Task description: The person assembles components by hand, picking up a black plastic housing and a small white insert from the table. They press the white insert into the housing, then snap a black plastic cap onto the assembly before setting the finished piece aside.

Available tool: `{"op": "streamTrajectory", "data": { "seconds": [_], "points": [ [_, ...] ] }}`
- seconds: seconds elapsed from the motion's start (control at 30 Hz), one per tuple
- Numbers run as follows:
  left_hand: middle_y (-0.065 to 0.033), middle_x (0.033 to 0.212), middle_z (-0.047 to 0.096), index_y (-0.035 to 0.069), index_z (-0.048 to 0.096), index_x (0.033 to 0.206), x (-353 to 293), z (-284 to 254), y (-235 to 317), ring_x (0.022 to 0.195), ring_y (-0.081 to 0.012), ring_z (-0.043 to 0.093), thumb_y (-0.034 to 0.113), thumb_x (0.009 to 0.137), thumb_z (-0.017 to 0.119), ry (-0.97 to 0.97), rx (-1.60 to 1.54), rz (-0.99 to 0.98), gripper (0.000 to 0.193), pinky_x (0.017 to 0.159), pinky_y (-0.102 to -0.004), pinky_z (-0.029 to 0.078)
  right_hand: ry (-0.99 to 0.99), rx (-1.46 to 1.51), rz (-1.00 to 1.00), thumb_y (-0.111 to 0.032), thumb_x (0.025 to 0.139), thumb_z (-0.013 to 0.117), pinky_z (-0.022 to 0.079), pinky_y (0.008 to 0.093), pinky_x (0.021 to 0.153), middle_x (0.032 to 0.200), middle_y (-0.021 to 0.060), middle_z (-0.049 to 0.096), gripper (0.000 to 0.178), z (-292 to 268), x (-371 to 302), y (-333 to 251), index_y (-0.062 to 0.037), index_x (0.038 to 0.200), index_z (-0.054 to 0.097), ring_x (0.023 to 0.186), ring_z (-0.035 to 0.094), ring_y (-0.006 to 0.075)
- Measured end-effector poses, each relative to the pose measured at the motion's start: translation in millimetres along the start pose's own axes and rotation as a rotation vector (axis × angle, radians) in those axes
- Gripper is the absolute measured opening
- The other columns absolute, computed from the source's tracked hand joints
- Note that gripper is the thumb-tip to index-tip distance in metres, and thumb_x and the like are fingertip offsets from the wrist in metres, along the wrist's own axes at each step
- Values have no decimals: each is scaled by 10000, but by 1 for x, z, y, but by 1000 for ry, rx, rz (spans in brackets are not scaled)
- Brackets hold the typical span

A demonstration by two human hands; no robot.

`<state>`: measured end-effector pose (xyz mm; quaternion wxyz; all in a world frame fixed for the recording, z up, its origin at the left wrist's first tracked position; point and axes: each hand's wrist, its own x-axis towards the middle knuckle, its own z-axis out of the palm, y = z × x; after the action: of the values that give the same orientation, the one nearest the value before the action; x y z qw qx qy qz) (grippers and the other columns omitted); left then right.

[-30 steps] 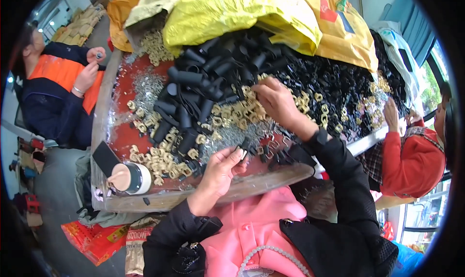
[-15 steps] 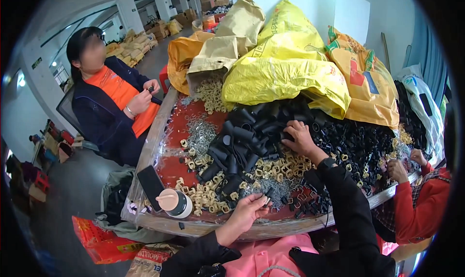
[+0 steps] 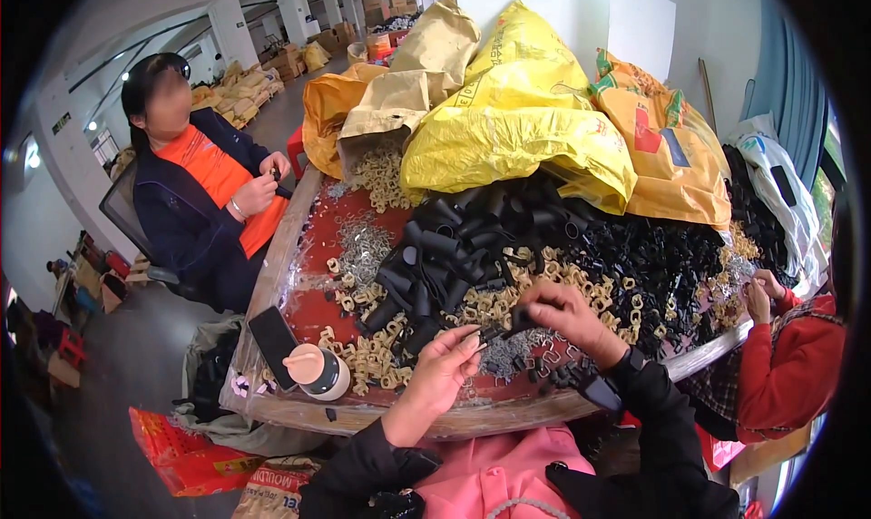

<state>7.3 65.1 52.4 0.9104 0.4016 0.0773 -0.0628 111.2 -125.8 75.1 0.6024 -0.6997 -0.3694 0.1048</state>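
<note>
My left hand (image 3: 445, 367) is closed in a pinch over the near part of the table. Between its fingertips sits a small black part (image 3: 487, 332), too small to tell its kind. My right hand (image 3: 570, 318) is closed on a black curved plastic piece (image 3: 523, 318), just right of the left fingertips. Thin metal wire pieces (image 3: 504, 359) lie heaped below both hands. Beyond them spreads a pile of beige plastic clips (image 3: 490, 299). Black tube-shaped plastic pieces (image 3: 434, 267) are piled in the table's middle.
A lidded cup (image 3: 318, 374) and a phone (image 3: 273, 345) lie at the table's left edge. Large yellow sacks (image 3: 522, 147) stand along the far side. Small black parts (image 3: 640, 279) cover the right. One co-worker (image 3: 204, 192) sits left, another (image 3: 787, 356) right.
My right hand has come from the black tube pile toward my left hand, bringing a black curved piece. My left hand stays near the same spot, still pinching its part. The view shifts slightly.
</note>
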Motion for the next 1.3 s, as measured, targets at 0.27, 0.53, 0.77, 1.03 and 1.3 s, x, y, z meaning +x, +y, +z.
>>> {"op": "streamTrajectory", "data": {
  "seconds": [0.27,0.53,0.77,1.03,1.3],
  "points": [
    [-6,698,518,-6,521,1001,-17,12,0,528,-47,421,73,772,552,-81,337,5,245,470,-152,328,-81,-119,16,-240,832,468,390,242,610,724,47,517,262,27,-26,-17,12,823,539,692,482,117],
    [-14,729,560,-42,528,960,-23,15,-7,572,-41,480,99,760,587,-101,411,-86,252,487,-159,377,-7,-280,-84,-228,867,407,382,241,578,699,44,508,284,38,-48,-20,21,822,538,650,469,104],
    [-33,779,576,-45,536,979,-28,14,-23,612,-58,512,112,760,592,-103,415,-158,275,539,-173,424,149,-108,99,-222,881,376,390,233,598,715,45,522,299,56,-71,-5,24,842,541,658,471,94],
    [-50,848,575,-35,510,1028,-25,8,-24,638,-73,534,109,764,583,-51,360,-222,309,561,-171,448,40,-268,96,-256,861,403,378,279,730,914,101,515,319,54,-74,-2,31,951,508,852,481,171],
    [-28,872,567,6,483,1063,-17,6,-25,655,-67,535,124,720,636,-96,312,-262,393,560,-168,440,-352,44,-150,-483,711,531,270,370,913,1146,181,397,717,40,-61,-1,26,1182,351,1073,378,288]
  ]
}}
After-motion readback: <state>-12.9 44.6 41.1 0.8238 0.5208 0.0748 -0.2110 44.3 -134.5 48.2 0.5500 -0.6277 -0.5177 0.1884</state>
